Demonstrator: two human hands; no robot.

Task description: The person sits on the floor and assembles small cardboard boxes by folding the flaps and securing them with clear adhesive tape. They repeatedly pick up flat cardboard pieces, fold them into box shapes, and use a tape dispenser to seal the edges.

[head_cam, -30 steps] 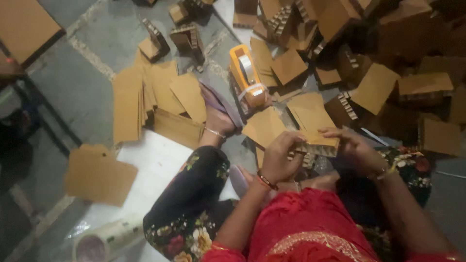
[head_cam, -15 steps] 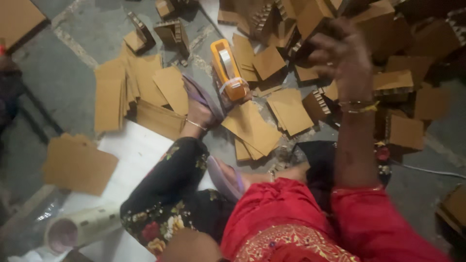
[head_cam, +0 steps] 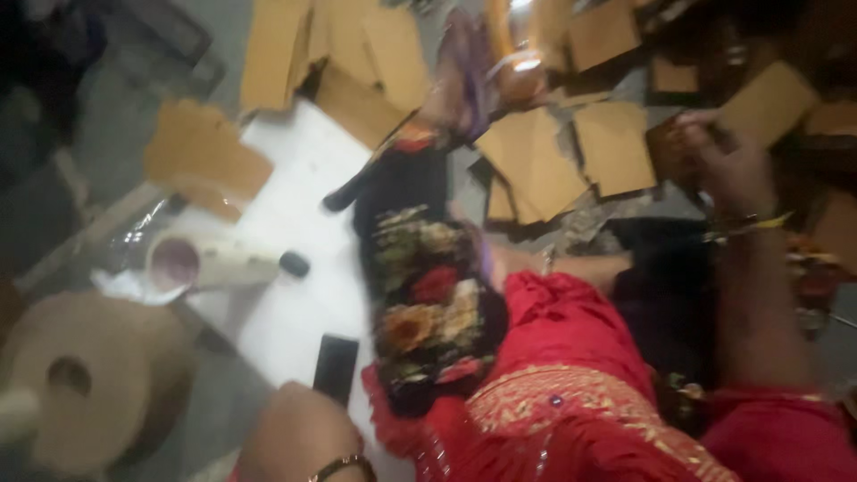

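Observation:
My right hand (head_cam: pixel 728 165) is stretched out to the right, over dark folded boxes, with its fingers at a brown cardboard piece (head_cam: pixel 769 100). The blur hides whether it grips anything. Only my left forearm (head_cam: pixel 299 437), with a bangle at the wrist, shows at the bottom edge; the hand itself is out of frame. Flat brown cardboard sheets (head_cam: pixel 536 165) lie on the floor just left of my right hand. My leg in dark flowered cloth (head_cam: pixel 428 295) reaches forward over a white sheet (head_cam: pixel 295 205).
An orange tape dispenser (head_cam: pixel 516 54) sits at the top by my foot. A clear tape roll (head_cam: pixel 178 263), a large brown paper roll (head_cam: pixel 89 384) and a black phone (head_cam: pixel 336 364) lie at the left. More cardboard (head_cam: pixel 201 156) rests on the white sheet's edge.
The view has swung down and left and is blurred. My right hand has come back from the far box pile to nearer boxes. My left forearm now shows at the bottom.

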